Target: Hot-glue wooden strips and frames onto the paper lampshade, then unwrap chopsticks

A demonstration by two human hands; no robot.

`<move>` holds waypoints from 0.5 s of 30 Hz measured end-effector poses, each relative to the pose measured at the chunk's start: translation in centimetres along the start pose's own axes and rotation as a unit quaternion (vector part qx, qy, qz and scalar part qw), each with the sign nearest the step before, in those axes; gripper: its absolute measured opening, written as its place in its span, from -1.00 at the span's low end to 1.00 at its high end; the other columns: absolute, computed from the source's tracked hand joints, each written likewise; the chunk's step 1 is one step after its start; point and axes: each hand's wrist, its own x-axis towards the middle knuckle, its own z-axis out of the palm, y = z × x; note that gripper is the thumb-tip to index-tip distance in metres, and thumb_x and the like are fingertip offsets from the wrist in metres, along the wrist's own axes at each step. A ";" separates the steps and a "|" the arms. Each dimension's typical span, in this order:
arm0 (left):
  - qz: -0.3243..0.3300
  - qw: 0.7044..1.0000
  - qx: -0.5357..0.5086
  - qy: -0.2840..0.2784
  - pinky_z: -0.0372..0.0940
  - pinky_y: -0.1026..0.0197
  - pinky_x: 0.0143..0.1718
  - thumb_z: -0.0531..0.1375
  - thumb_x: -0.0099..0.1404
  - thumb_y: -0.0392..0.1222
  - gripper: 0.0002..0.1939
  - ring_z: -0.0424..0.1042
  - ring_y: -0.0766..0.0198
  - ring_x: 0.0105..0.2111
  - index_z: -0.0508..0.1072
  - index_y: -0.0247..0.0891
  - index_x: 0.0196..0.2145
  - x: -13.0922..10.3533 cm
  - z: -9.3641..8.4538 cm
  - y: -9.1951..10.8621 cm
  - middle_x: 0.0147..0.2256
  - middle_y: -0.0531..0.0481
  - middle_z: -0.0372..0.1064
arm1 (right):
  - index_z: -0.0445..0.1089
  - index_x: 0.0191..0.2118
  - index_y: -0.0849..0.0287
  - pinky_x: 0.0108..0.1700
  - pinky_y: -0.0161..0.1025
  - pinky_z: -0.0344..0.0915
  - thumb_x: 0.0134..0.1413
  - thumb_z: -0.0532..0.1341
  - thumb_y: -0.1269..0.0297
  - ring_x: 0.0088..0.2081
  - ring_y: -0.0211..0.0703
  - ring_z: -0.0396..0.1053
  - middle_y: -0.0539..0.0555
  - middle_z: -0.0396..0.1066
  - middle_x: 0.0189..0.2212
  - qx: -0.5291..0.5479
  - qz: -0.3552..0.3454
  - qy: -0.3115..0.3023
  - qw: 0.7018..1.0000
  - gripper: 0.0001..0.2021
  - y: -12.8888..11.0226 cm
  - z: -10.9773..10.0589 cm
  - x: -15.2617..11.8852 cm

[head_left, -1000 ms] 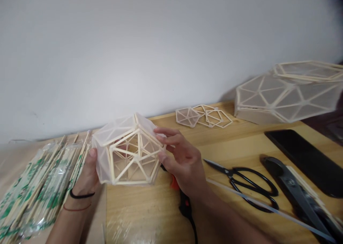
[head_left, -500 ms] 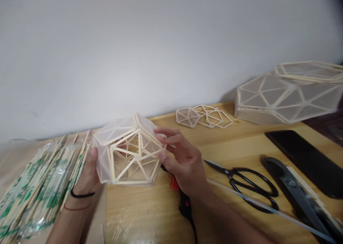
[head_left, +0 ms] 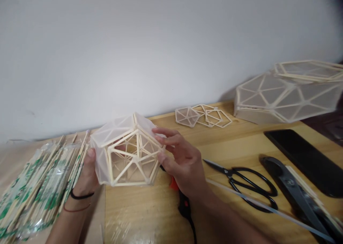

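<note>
Whitish sheeting on the left side of the shell is clasped by the left hand over the table; wooden sticks frame its front; the right hand pinches its right edge. Likely light, stiff-framed, fragile-skinned: best held gently by stick-backed edges.

Laid out around the stick model

The left hand grips the model's left side, the right hand its right. Left of it lie wrapped stick bundles. Behind it rises the wall; behind and rightward, overlapping flat frames lie on the table, and a larger frame structure stands beyond them. Before the model, to its right, a corded tool lies partly beneath the right hand. Farther right come scissors, a rod crossing their handles, then shears, loose sticks just beside those, and the phone outermost.
</note>
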 end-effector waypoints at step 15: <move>-0.014 0.999 0.016 -0.028 0.56 -0.08 0.04 0.41 -0.05 0.53 -0.15 0.66 -0.12 -0.13 0.69 -0.19 -0.04 -0.2 0.6 0.5 -0.18 -0.12 0.69 | 0.63 -0.09 -0.13 0.14 -0.04 0.45 0.14 0.40 0.45 0.18 -0.02 0.48 0.01 0.55 0.10 0.024 0.005 0.000 1.000 -0.70 0.1 0.1 0.1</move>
